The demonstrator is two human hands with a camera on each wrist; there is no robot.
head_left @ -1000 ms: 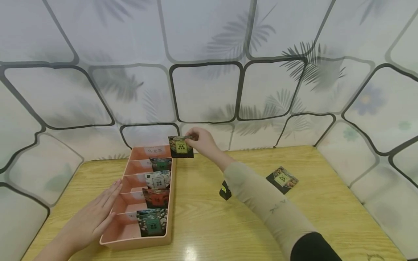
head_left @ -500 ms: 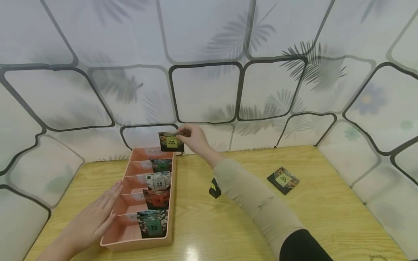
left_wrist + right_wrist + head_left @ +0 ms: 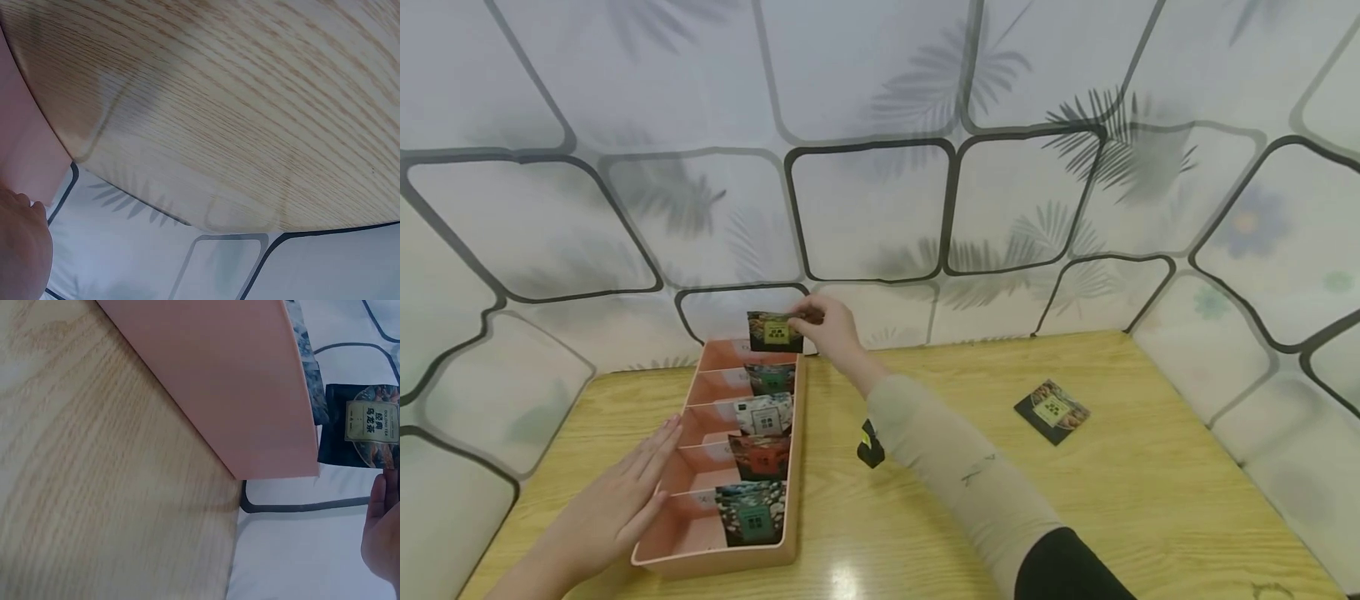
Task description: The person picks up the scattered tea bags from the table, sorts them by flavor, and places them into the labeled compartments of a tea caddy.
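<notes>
My right hand (image 3: pixel 829 329) pinches a dark oolong tea sachet (image 3: pixel 359 428) with a yellow-green label by its upper right corner. The sachet hangs upright at the far compartment of a pink divided box (image 3: pixel 792 533), overlapping that end in the head view. Each of the other compartments holds a tea sachet: a dark green one (image 3: pixel 771 379), a white one (image 3: pixel 765 415), a red one (image 3: pixel 762 458) and a green patterned one (image 3: pixel 752 514). With fingers straight, my left hand (image 3: pixel 602 500) rests along the box's left wall.
Another yellow-labelled tea sachet (image 3: pixel 1052 412) lies flat on the wooden table (image 3: pixel 955 542) at the right. A small black object (image 3: pixel 870 446) with a yellow-green patch is partly behind the right sleeve (image 3: pixel 955 467). A patterned cloth (image 3: pixel 872 212) rises behind the table.
My right hand has carried the pinched tea sachet leftward over the box's far end, and lately slightly down. The left hand stays on the box wall.
</notes>
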